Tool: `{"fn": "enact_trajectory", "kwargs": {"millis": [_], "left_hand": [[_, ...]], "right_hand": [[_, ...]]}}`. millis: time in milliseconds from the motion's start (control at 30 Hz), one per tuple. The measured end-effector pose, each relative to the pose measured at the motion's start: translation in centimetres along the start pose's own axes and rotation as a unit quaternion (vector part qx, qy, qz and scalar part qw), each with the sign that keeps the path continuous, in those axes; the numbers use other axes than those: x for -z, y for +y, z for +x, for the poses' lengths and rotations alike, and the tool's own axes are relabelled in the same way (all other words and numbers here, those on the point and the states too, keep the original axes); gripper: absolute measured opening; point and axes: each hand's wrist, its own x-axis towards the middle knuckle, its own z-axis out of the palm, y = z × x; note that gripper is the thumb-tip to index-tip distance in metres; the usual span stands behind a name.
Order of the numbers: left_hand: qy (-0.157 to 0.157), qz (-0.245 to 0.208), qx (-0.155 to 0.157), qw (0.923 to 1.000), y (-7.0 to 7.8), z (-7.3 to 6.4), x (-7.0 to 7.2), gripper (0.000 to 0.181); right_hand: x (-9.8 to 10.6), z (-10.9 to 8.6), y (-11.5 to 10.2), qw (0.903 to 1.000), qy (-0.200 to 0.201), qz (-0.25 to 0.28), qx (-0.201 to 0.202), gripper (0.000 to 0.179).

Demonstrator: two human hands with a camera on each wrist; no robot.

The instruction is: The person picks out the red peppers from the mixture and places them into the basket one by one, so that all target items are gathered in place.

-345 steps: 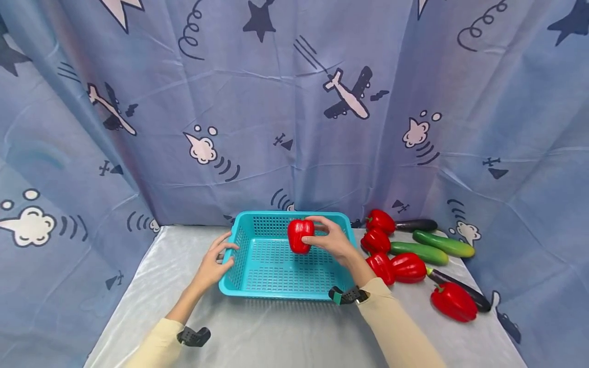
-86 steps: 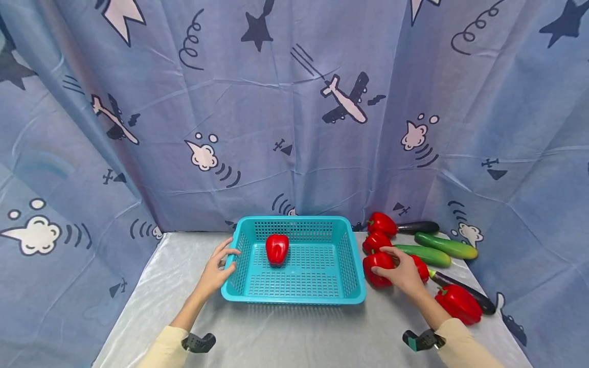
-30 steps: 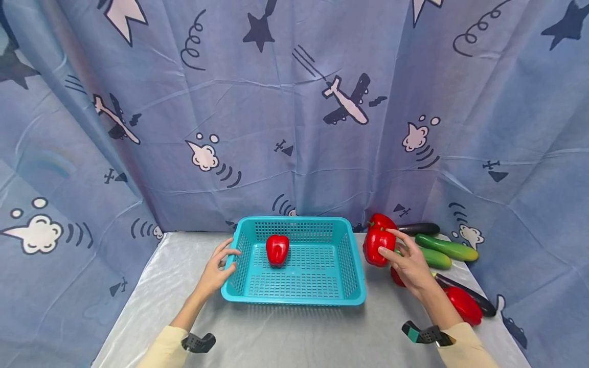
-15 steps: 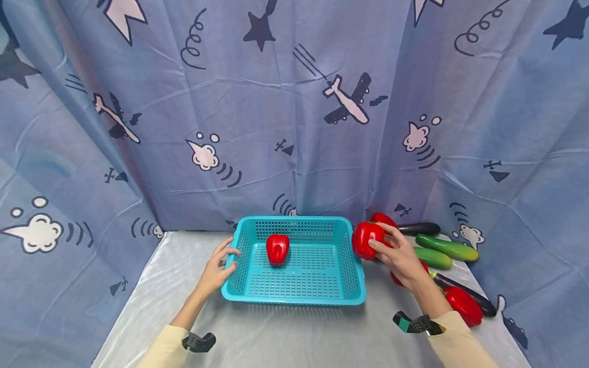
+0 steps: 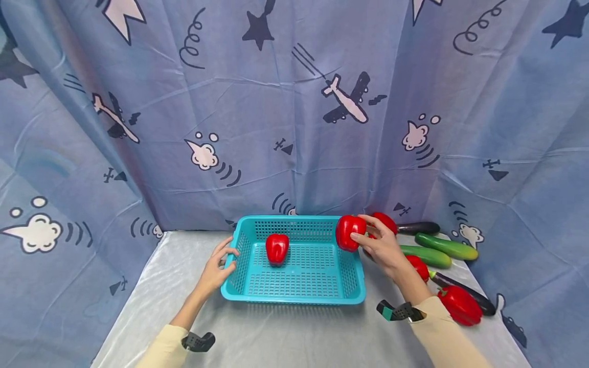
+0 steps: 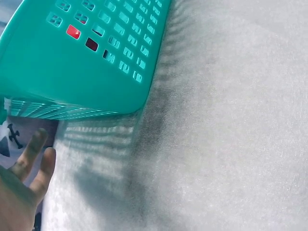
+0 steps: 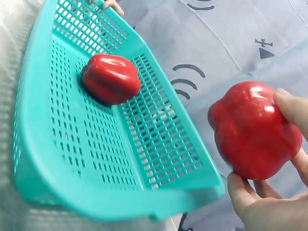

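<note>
My right hand holds a red bell pepper between thumb and fingers, raised at the right end of the turquoise basket. In the right wrist view, this raised bell pepper is outside the basket's near rim, with fingers beneath it. Another red bell pepper lies inside the basket, left of its middle. My left hand rests at the basket's left rim, fingers loosely bent and spread. The left wrist view shows two of its fingers apart from the basket wall.
Right of the basket lie several red bell peppers, two green cucumbers and two dark eggplants. Some peppers are partly hidden behind my right hand. A patterned blue curtain hangs behind the white-covered table.
One bell pepper, earlier in my right hand, now lies in the basket. My right hand has since taken another from the right-hand group and carried it left. The left hand stays put.
</note>
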Motion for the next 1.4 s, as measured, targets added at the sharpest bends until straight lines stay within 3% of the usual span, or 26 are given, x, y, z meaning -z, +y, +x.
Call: {"fn": "enact_trajectory", "kwargs": {"millis": [167, 300, 833, 1400], "left_hand": [[-0.011, -0.004, 0.007, 0.9999, 2.4, 0.0, 0.4, 0.021], [-0.018, 0.005, 0.012, 0.9997, 3.3, -0.1, 0.7, 0.021], [-0.017, -0.001, 0.012, 0.9998, 3.2, -0.2, 0.7, 0.016], [-0.014, -0.002, 0.01, 0.9998, 3.3, -0.3, 0.7, 0.02]], "right_hand": [[-1.4, 0.7, -0.2, 0.9999, -0.011, 0.006, 0.004, 0.073], [-2.8, 1.1, -0.4, 0.9995, -0.025, 0.016, 0.01, 0.072], [-6.4, 2.6, 0.2, 0.9983, -0.049, 0.014, 0.027, 0.068], [-8.5, 3.8, 1.3, 0.9983, -0.054, 0.005, 0.021, 0.064]]}}
